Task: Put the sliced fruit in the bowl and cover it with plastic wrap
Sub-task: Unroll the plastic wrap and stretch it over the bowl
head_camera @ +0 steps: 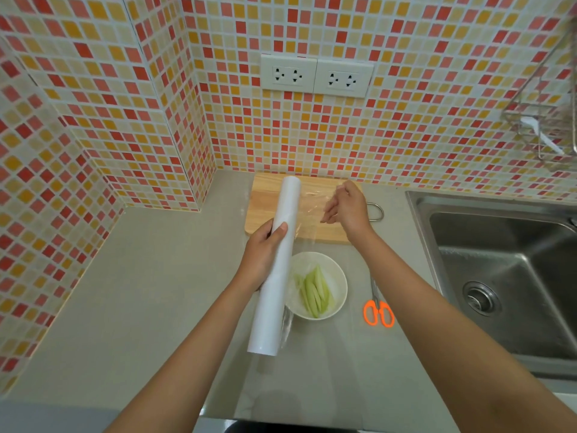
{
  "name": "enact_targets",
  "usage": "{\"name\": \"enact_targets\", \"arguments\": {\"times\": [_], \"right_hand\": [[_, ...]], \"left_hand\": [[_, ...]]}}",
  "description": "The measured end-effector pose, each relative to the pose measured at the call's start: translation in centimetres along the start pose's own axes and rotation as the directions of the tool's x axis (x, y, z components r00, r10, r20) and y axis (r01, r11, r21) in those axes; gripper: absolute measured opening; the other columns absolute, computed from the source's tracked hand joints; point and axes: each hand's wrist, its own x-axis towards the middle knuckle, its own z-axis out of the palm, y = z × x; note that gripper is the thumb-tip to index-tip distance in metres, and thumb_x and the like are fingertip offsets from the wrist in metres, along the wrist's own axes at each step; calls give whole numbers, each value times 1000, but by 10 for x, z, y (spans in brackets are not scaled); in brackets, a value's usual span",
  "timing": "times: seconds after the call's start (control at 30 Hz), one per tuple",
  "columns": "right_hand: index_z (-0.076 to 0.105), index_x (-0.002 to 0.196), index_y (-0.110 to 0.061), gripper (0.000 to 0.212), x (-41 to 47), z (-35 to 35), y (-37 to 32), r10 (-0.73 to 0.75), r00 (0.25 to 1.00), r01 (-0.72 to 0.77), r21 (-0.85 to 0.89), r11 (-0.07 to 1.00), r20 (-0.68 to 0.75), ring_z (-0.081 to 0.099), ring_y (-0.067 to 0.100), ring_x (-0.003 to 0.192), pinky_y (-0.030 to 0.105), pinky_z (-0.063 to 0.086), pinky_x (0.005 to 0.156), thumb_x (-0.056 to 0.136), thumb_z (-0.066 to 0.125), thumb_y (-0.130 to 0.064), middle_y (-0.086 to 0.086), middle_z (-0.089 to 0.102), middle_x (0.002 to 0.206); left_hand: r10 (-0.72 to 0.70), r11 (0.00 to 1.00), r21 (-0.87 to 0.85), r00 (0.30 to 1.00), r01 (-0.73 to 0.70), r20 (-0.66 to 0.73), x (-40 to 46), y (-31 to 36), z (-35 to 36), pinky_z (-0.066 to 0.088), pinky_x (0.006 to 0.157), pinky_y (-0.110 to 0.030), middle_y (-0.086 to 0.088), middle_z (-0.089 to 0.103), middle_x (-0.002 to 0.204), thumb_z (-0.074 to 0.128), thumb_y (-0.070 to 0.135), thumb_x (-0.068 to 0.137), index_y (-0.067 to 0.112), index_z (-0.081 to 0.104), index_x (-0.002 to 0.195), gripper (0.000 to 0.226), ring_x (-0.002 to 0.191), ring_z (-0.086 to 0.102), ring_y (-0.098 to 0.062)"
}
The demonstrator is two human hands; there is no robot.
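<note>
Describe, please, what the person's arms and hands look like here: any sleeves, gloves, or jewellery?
Both forearms are bare as far as the picture shows them, with no sleeve in view. The left hand and the right hand wear no gloves. No watch, bracelet or ring can be seen on either wrist or on the visible fingers, and no markings show on the arms.

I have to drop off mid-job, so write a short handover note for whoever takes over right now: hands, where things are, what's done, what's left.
Left hand grips the plastic wrap roll, held above the counter beside the bowl.
Right hand pinches the free edge of the film, stretched over the cutting board.
Done: sliced fruit is in the bowl.
Left: pull enough film, cut it, probably with the orange scissors lying right of the bowl, then lay it over the bowl and seal the rim.
</note>
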Motion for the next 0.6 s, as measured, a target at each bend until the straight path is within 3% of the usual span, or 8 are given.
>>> {"name": "enact_targets", "arguments": {"times": [0.1,0.17,0.23,0.37,0.47,0.6], "right_hand": [[49,92,-8,59,-22,8,6,317,921,-364,207,908,227,64,28,51,37,55,50,93,32,-64,18,61,72],[52,94,-7,62,-41,18,15,385,853,-462,167,871,352,62,27,51,35,55,48,87,39,-68,15,60,68],[54,84,-9,48,-56,26,21,363,852,-438,134,889,377,58,25,49,29,51,46,91,49,-56,10,58,61],[48,67,-11,36,-67,36,22,218,945,-275,231,933,244,51,19,38,22,43,40,99,45,-29,7,53,48],[44,66,-9,39,-71,37,24,178,966,-229,306,924,186,51,20,37,23,42,39,101,39,-25,10,53,51],[40,66,-11,37,-73,36,30,227,968,-249,324,913,104,45,16,29,19,33,33,102,38,-22,3,49,42]], "left_hand": [[5,1000,-14,1000,-5,-15,3,2,2,45,78,-33,4,66,89,53,32,97,19,67,102,19,82,59,-16],[14,1000,-6,1000,-14,-21,4,3,4,47,77,-34,3,66,87,53,32,97,17,66,104,22,80,61,-16],[14,1000,-6,1000,-14,-20,5,4,6,50,78,-39,-2,67,87,52,32,98,14,65,108,24,78,62,-21],[-5,1000,-20,999,5,-37,6,6,8,49,77,-42,-6,64,83,49,32,99,13,63,101,23,76,60,-25],[-31,999,-7,998,31,-53,7,4,7,49,81,-44,-7,65,89,46,34,99,15,61,98,25,81,60,-26],[-37,999,29,997,39,-69,7,1,7,44,75,-36,2,61,81,46,37,99,23,61,87,23,79,57,-21]]}}
